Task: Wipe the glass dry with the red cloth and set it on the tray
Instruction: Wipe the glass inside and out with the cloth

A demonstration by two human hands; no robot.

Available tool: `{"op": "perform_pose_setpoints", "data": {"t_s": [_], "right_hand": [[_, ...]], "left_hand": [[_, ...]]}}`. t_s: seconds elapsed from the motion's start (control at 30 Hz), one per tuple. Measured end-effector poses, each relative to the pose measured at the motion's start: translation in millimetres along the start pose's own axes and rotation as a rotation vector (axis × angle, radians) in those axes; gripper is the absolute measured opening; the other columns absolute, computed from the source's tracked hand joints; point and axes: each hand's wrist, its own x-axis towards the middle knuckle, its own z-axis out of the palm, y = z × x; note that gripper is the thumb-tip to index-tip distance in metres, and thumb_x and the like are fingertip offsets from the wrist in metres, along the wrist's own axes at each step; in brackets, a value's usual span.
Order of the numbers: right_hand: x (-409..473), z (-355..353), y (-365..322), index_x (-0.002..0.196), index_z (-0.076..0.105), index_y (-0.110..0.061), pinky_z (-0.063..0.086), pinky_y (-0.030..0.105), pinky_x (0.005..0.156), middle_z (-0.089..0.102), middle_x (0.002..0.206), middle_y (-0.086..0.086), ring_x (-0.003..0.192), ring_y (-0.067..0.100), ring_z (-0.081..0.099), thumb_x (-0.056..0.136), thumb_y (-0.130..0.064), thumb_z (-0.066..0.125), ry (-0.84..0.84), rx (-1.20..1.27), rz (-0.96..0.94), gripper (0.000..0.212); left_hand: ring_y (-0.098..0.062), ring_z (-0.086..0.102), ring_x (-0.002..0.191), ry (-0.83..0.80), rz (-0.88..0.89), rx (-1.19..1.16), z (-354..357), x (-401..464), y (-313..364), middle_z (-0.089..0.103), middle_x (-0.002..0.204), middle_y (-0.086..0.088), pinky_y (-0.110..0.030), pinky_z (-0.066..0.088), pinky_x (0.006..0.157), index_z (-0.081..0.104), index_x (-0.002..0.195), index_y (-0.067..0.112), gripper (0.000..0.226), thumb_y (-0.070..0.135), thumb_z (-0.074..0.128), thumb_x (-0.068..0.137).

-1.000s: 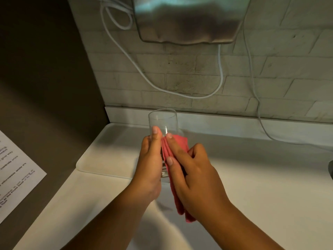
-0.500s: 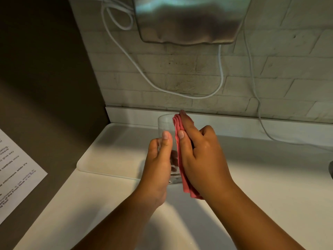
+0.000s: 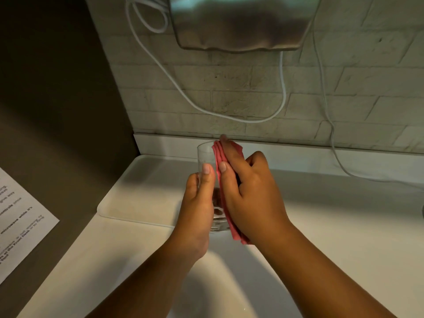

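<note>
The left hand (image 3: 198, 207) is wrapped around a clear drinking glass (image 3: 206, 157), thumb laid up its near side and the other fingers curled round the far side, showing dimly through the wall. The glass is held upright, or nearly so, above the counter (image 3: 344, 237), with its base lifted clear of the surface and its rim up near the low backsplash ledge. The right hand (image 3: 250, 196) is closed flat against the right side of the glass with a folded red cloth (image 3: 234, 232) pressed between palm and glass; its index finger lies along the cloth up to the rim, and the cloth's folded edges stick out above the fingertip and below the heel of the hand. How far the cloth reaches round the back of the glass is hard to judge from this angle.

A shallow white tray (image 3: 142, 191) lies on the counter just to the left, beneath and behind the left hand, with nothing visible on its bare part. White cables (image 3: 229, 117) loop down the brick wall from a metal unit (image 3: 241, 21) mounted above. A printed sheet of paper (image 3: 18, 223) hangs on the dark panel at far left
</note>
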Motion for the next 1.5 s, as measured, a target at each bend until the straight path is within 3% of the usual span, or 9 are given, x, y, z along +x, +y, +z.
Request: {"op": "perform_pose_setpoints", "data": {"t_s": [0.3,0.5,0.67,0.8,0.93,1.07,1.27,1.4,1.5], "right_hand": [[-7,9,15,0.149,0.032,-0.056,0.043,0.003,0.068,0.045,0.095,-0.008,0.087,-0.003,0.053,0.103,-0.052,0.029,0.020,0.159,0.093,0.046],[-34,12,2,0.152,0.016,-0.059,0.047,0.015,0.053,0.037,0.096,-0.010,0.065,0.001,0.047,0.102,-0.055,0.026,-0.108,-0.077,-0.080,0.051],[-11,8,6,0.150,0.034,-0.052,0.051,0.021,0.060,0.042,0.100,-0.006,0.074,0.005,0.052,0.102,-0.052,0.033,-0.048,0.001,-0.020,0.048],[0,7,10,0.151,0.036,-0.047,0.043,0.011,0.063,0.045,0.097,-0.003,0.074,0.003,0.052,0.104,-0.047,0.035,0.040,0.064,0.027,0.047],[-2,8,14,0.151,0.034,-0.050,0.042,0.004,0.071,0.044,0.096,-0.011,0.086,-0.003,0.054,0.104,-0.048,0.036,0.046,0.155,0.064,0.047],[-7,1,16,0.151,0.038,-0.045,0.040,0.002,0.078,0.048,0.097,-0.011,0.094,-0.004,0.055,0.105,-0.043,0.040,0.094,0.265,0.077,0.046],[-9,-12,11,0.149,0.040,-0.039,0.040,0.004,0.081,0.052,0.095,-0.004,0.092,0.003,0.058,0.104,-0.035,0.046,0.150,0.361,0.047,0.045],[-14,-14,3,0.149,0.042,-0.034,0.043,0.005,0.078,0.051,0.094,-0.003,0.089,0.002,0.059,0.105,-0.034,0.047,0.136,0.396,-0.002,0.045],[-19,-15,-1,0.148,0.043,-0.034,0.043,0.006,0.078,0.050,0.094,-0.005,0.089,0.004,0.057,0.103,-0.036,0.045,0.122,0.392,-0.039,0.046]], "left_hand": [[-0.020,0.084,0.087,0.021,-0.039,-0.077,-4,6,1,0.085,0.099,-0.006,-0.031,0.065,0.065,0.068,0.125,0.030,0.072,0.083,0.052,0.079],[-0.025,0.079,0.114,0.033,-0.066,-0.073,-8,11,4,0.083,0.119,-0.006,-0.053,0.059,0.104,0.070,0.125,0.032,0.073,0.086,0.048,0.081],[-0.018,0.081,0.107,-0.047,-0.071,-0.038,-7,8,-8,0.085,0.114,0.000,-0.039,0.063,0.083,0.070,0.116,0.046,0.057,0.084,0.048,0.080],[-0.024,0.080,0.110,-0.064,-0.066,-0.032,-6,5,-10,0.082,0.123,-0.006,-0.050,0.065,0.093,0.065,0.132,0.034,0.071,0.083,0.049,0.083],[-0.028,0.082,0.101,-0.051,-0.097,-0.046,-10,7,-10,0.083,0.113,-0.013,-0.043,0.065,0.076,0.064,0.131,0.027,0.078,0.084,0.052,0.080],[-0.040,0.078,0.106,-0.048,-0.173,-0.168,-18,10,-7,0.082,0.116,-0.019,-0.057,0.063,0.091,0.069,0.123,0.021,0.079,0.083,0.056,0.077],[-0.032,0.074,0.088,-0.148,-0.247,-0.499,-32,17,-7,0.079,0.101,-0.018,-0.045,0.058,0.083,0.073,0.119,0.014,0.091,0.089,0.064,0.069],[-0.035,0.072,0.107,-0.202,-0.253,-0.582,-29,17,-13,0.075,0.119,-0.019,-0.054,0.053,0.098,0.064,0.131,0.021,0.086,0.086,0.067,0.074],[-0.041,0.057,0.131,-0.185,-0.296,-0.573,-29,19,-12,0.060,0.146,-0.027,-0.061,0.034,0.119,0.057,0.148,0.014,0.096,0.084,0.060,0.082]]}}
